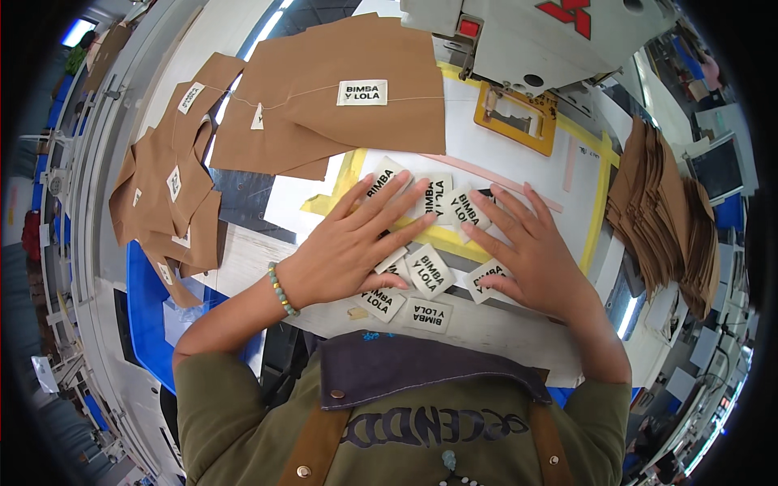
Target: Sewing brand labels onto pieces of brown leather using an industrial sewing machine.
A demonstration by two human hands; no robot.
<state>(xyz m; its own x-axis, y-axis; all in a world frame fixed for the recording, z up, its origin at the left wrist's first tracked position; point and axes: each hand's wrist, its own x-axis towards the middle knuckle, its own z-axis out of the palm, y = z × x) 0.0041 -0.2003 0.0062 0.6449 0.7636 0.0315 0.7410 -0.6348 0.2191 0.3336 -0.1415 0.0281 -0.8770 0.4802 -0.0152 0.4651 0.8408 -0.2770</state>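
My left hand (348, 240) lies flat with its fingers spread over several small white fabric labels with black lettering. My right hand (539, 257) is also spread out, its fingertips on the labels' right side. Between the hands, one label (430, 270) lies face up, and another label (428, 316) rests closer to me at the table edge. A label (487, 279) sits partly under my right thumb. Some labels are half hidden beneath my left fingers. Neither hand grips anything.
Brown fabric pieces (324, 97) with sewn-on labels, joined by thread, lie at the far left. A sewing machine (551, 44) stands ahead, with a yellow clamp frame (515, 120) beneath it. Stacked brown pieces (655, 206) hang at right. A blue bin (146, 312) is at left.
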